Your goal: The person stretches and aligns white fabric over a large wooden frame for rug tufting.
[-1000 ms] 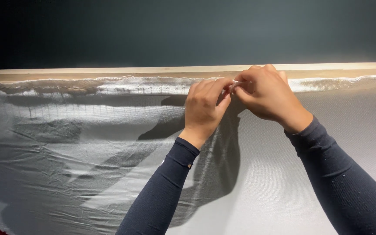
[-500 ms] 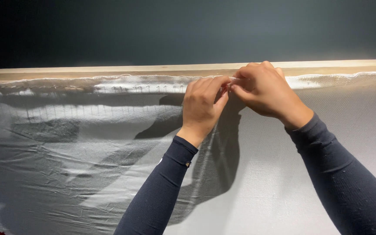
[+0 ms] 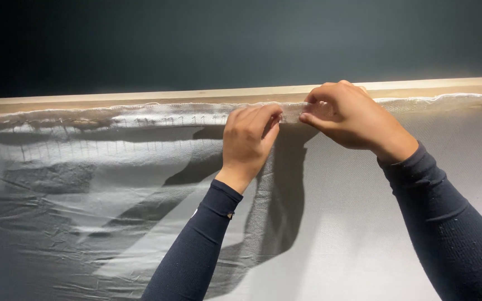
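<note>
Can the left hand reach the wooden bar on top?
Probably yes. The left hand already grips the white fabric edge right beneath the wooden bar, and nothing lies between them.

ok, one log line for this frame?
left hand: pinching fabric edge | right hand: pinching same edge | wooden bar: above | fabric hangs wrinkled

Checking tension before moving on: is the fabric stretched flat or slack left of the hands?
Slack: the fabric shows wrinkles and creases below the wooden bar.
</note>
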